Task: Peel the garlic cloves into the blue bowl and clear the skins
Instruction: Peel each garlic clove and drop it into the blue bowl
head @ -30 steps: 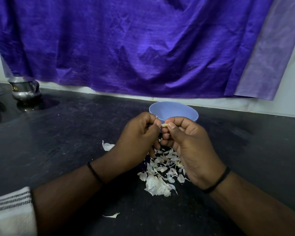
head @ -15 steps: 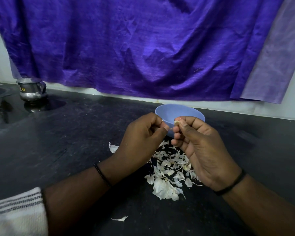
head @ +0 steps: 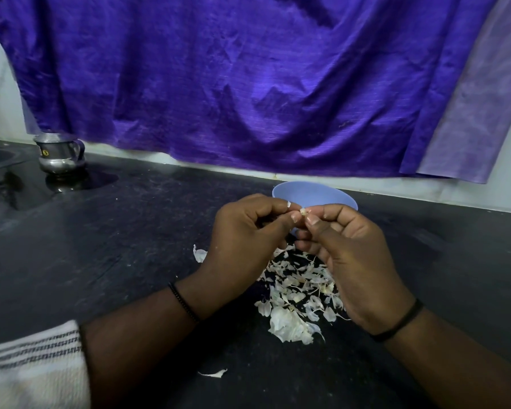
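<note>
Risk: your skin pile (head: 300, 293) is spreading on the black counter (head: 100, 261); a fumbled pinch could be dropping the garlic clove (head: 303, 212) into it. Right hand (head: 351, 258) is pinching the clove; left hand (head: 242, 234) is pinching a skin flake (head: 289, 204) at its nine o'clock. Blue bowl (head: 314, 194) is sitting at twelve o'clock behind.
</note>
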`<state>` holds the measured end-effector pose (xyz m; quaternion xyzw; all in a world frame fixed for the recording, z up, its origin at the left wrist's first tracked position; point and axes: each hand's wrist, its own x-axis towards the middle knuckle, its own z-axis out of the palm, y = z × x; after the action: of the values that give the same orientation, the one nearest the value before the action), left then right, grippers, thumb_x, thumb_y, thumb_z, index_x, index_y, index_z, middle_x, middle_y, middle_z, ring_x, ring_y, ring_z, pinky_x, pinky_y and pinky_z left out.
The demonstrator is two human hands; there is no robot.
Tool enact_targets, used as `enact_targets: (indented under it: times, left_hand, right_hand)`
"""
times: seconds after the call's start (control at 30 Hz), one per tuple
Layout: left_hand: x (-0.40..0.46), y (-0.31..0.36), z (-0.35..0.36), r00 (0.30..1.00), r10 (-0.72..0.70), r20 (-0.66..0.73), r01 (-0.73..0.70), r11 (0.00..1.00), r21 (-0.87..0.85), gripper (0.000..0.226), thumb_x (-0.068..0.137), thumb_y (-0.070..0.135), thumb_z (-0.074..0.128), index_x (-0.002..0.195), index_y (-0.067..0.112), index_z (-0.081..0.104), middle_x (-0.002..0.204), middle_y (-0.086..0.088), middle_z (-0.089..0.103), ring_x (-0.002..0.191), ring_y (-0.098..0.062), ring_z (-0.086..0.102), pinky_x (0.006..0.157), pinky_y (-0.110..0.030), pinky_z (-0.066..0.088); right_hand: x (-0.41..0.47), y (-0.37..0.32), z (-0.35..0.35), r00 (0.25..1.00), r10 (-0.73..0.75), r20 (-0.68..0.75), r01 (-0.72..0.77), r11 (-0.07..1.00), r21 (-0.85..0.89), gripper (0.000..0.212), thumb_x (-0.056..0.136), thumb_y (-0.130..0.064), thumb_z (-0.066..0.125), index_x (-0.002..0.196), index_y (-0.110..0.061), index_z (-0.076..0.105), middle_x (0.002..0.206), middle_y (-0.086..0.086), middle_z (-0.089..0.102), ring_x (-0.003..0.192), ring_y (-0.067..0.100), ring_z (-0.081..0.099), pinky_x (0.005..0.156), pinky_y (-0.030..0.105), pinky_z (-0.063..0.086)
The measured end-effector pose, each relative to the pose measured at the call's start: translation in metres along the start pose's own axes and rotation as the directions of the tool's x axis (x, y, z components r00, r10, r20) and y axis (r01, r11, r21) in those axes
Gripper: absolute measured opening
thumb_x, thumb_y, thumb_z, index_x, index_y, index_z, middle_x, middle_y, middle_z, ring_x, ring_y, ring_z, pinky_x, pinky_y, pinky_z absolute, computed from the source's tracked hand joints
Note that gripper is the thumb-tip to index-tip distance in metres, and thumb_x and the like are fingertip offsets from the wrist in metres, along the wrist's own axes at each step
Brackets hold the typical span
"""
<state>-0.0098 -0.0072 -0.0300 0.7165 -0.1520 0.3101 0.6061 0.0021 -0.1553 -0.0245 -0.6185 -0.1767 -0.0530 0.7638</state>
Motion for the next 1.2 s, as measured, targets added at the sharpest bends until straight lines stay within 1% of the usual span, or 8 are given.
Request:
enact_targets:
  times: [0.07, 0.17, 0.23, 0.33, 0.47, 0.63, 0.83, 1.2]
  left_hand:
    - [-0.001, -0.001, -0.001, 0.999, 0.045, 0.009, -0.046, 0.997, 0.054, 0.009, 0.088, 0.007, 0.072, 0.093, 0.011, 0.078, 0.081, 0.004, 0.070, 0.055, -0.011, 0.064, 0.050, -0.018, 0.048]
    - [-0.001, -0.002, -0.002, 0.986, 0.162, 0.035, -0.166, 0.967, 0.195, 0.010, 0.088, 0.017, 0.071, 0.094, 0.015, 0.079, 0.080, 0.006, 0.070, 0.061, -0.010, 0.064, 0.055, -0.027, 0.053]
    - [-0.001, -0.002, -0.002, 0.974, 0.221, 0.052, -0.227, 0.940, 0.255, 0.012, 0.088, 0.020, 0.069, 0.093, 0.014, 0.079, 0.077, 0.005, 0.070, 0.063, -0.011, 0.064, 0.057, -0.033, 0.053]
    - [-0.001, 0.001, -0.002, 0.962, 0.264, 0.064, -0.271, 0.919, 0.286, 0.012, 0.089, 0.018, 0.068, 0.088, 0.014, 0.079, 0.071, 0.008, 0.068, 0.062, -0.009, 0.064, 0.056, -0.033, 0.052]
    - [-0.002, 0.001, -0.001, 0.963, 0.262, 0.059, -0.267, 0.913, 0.310, 0.015, 0.090, 0.019, 0.067, 0.083, 0.012, 0.079, 0.067, 0.006, 0.068, 0.061, -0.010, 0.064, 0.056, -0.031, 0.051]
    - [-0.003, 0.002, -0.001, 0.999, 0.020, 0.044, -0.024, 0.996, 0.089, 0.011, 0.091, 0.010, 0.070, 0.084, 0.010, 0.078, 0.064, 0.004, 0.071, 0.051, -0.011, 0.064, 0.048, -0.023, 0.049]
    - [0.003, 0.007, -0.004, 0.976, -0.203, 0.077, 0.215, 0.954, -0.208, 0.004, 0.083, -0.002, 0.072, 0.083, 0.001, 0.075, 0.067, -0.010, 0.072, 0.050, -0.022, 0.062, 0.041, -0.025, 0.048]
    - [0.004, 0.005, -0.005, 0.934, -0.328, 0.141, 0.354, 0.904, -0.241, 0.009, 0.089, -0.003, 0.065, 0.086, -0.007, 0.072, 0.075, -0.020, 0.071, 0.052, -0.021, 0.061, 0.043, -0.026, 0.048]
  right_hand:
    - [-0.002, 0.001, 0.000, 0.993, -0.120, 0.000, 0.118, 0.976, -0.184, 0.006, 0.090, -0.005, 0.067, 0.092, -0.010, 0.070, 0.083, 0.007, 0.075, 0.078, 0.018, 0.072, 0.068, 0.028, 0.058]
    - [-0.003, 0.003, -0.001, 0.949, -0.314, 0.013, 0.290, 0.860, -0.420, 0.010, 0.087, -0.010, 0.073, 0.087, -0.020, 0.071, 0.081, -0.007, 0.074, 0.076, 0.009, 0.071, 0.068, 0.023, 0.057]
    - [-0.003, 0.003, -0.002, 0.931, -0.364, 0.005, 0.329, 0.837, -0.438, 0.008, 0.085, -0.015, 0.074, 0.086, -0.023, 0.072, 0.080, -0.009, 0.074, 0.077, 0.010, 0.072, 0.069, 0.025, 0.057]
    - [-0.004, 0.004, -0.002, 0.924, -0.383, 0.010, 0.351, 0.835, -0.424, 0.005, 0.086, -0.019, 0.074, 0.088, -0.022, 0.073, 0.081, -0.007, 0.075, 0.080, 0.014, 0.074, 0.073, 0.036, 0.060]
    - [-0.007, 0.002, 0.000, 0.910, -0.414, 0.036, 0.389, 0.819, -0.421, 0.014, 0.088, -0.012, 0.072, 0.095, -0.023, 0.074, 0.085, -0.014, 0.075, 0.081, 0.006, 0.073, 0.071, 0.026, 0.060]
    - [-0.006, 0.003, -0.001, 0.926, -0.369, 0.083, 0.369, 0.834, -0.410, 0.019, 0.087, -0.006, 0.073, 0.102, -0.019, 0.075, 0.087, -0.013, 0.075, 0.082, 0.002, 0.073, 0.073, 0.018, 0.057]
    - [-0.001, 0.003, -0.008, 0.922, -0.375, 0.100, 0.378, 0.808, -0.453, 0.017, 0.085, -0.008, 0.076, 0.098, -0.020, 0.076, 0.086, -0.013, 0.076, 0.082, 0.002, 0.072, 0.074, 0.021, 0.058]
    - [-0.002, 0.007, -0.007, 0.911, -0.400, 0.102, 0.397, 0.783, -0.479, 0.024, 0.088, -0.007, 0.073, 0.098, -0.029, 0.074, 0.082, -0.016, 0.075, 0.079, 0.001, 0.072, 0.072, 0.020, 0.058]
